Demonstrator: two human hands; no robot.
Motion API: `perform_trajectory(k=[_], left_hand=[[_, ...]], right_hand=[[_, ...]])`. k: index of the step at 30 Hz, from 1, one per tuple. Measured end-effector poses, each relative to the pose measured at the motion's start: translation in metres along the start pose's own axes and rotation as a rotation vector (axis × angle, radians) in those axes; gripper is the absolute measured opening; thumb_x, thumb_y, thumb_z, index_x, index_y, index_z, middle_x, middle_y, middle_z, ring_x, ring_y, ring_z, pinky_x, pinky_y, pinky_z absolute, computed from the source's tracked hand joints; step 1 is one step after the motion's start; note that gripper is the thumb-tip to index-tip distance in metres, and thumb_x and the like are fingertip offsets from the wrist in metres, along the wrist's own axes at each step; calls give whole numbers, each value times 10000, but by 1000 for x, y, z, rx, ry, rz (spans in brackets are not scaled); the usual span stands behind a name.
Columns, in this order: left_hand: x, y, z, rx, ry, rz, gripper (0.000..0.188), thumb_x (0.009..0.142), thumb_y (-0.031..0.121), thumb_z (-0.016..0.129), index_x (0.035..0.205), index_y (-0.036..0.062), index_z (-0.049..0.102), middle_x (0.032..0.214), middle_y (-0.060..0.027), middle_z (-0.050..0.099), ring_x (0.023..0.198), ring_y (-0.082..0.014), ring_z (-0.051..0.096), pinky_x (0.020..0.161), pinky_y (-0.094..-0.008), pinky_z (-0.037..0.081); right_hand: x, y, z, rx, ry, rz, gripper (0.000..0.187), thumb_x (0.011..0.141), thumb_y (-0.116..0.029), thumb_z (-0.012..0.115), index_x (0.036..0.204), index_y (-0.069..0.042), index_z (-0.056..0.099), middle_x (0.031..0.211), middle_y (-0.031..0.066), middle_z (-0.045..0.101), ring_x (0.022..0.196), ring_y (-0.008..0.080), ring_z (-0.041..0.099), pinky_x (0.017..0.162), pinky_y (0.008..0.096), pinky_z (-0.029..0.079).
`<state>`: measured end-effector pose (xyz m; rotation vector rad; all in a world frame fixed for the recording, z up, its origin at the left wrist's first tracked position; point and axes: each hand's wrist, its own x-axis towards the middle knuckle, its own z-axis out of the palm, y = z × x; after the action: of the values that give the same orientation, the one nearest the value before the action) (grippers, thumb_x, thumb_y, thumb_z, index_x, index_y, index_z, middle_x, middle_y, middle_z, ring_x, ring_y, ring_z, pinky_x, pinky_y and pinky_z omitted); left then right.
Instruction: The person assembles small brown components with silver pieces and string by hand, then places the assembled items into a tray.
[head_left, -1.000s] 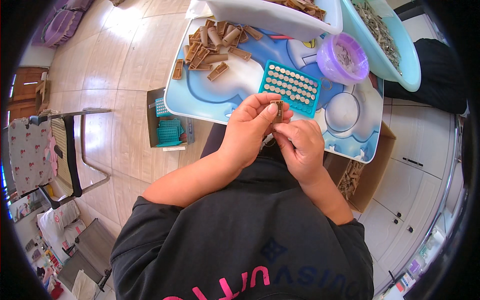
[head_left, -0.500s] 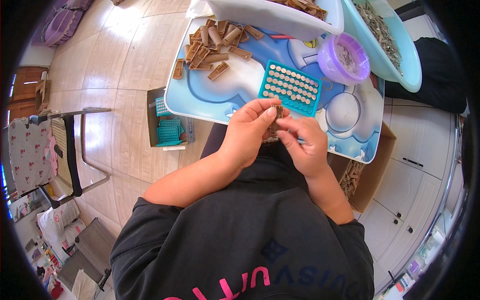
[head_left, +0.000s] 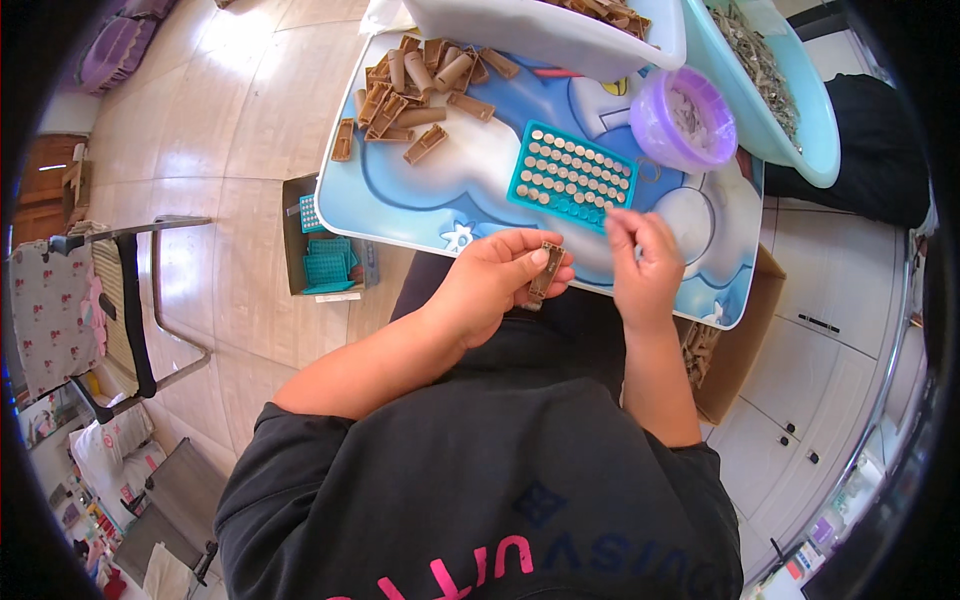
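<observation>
My left hand (head_left: 490,283) is closed around a narrow brown plastic casing (head_left: 544,272), its hollow side partly showing between thumb and fingers. At the lower right corner of a teal tray (head_left: 572,209), my right hand (head_left: 648,262) has its thumb and fingers drawn together. Whether a small piece sits in that pinch cannot be made out. Rows of small round silvery discs (head_left: 567,160) fill most of the tray; the row of pockets nearest me looks bare. Farther left on the table lies a loose pile of similar brown casings (head_left: 425,144).
A purple bowl (head_left: 718,130) with pale bits stands right of the tray. Behind are a white tub (head_left: 540,40) and a light-blue basin (head_left: 822,150) of metallic parts. Beside the blue patterned table (head_left: 420,215), a floor box (head_left: 296,262) holds more teal trays; another cardboard box (head_left: 745,340) stands right.
My right hand has left the casing and moved right and forward to the tray's corner. The left hand keeps the casing, lowered slightly and turned more into view.
</observation>
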<state>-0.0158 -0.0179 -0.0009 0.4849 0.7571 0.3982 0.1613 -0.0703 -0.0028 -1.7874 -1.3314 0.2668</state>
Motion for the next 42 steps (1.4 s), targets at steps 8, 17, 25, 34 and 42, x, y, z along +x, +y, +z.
perform_trajectory(k=[8,17,25,34,42], left_hand=[[13,5,-3,-67,16,82,253,947,95,467,1177,-7,499,1084,-132,598,982,-210,608,865,-339,510],[22,9,-6,-123,37,103,257,945,77,469,1185,-11,493,1084,-127,591,979,-212,605,871,-353,509],[22,8,-6,-109,63,96,254,945,61,465,1186,-11,502,1077,-98,572,955,-188,596,860,-339,512],[21,10,-5,-106,45,81,254,952,73,456,1190,-7,495,1085,-116,585,973,-194,597,867,-340,503],[22,9,-4,-93,56,78,249,951,80,461,1184,-2,498,1083,-118,593,982,-197,599,864,-332,503]], right_hand=[[18,27,7,-293,34,-261,131,703,-64,709,830,-63,678,781,53,563,700,224,551,594,339,428],[10,-6,12,-92,-27,-229,131,680,-47,718,762,-44,616,777,82,554,727,257,547,626,346,428],[9,-18,28,-70,-81,-386,149,662,-56,728,758,-45,614,771,62,551,709,242,540,607,344,418],[16,0,17,-65,-33,-275,126,698,-39,712,812,-31,658,781,78,559,714,245,542,619,332,426],[21,18,16,-176,6,-221,164,700,-30,717,860,-25,681,800,72,555,723,228,537,622,326,431]])
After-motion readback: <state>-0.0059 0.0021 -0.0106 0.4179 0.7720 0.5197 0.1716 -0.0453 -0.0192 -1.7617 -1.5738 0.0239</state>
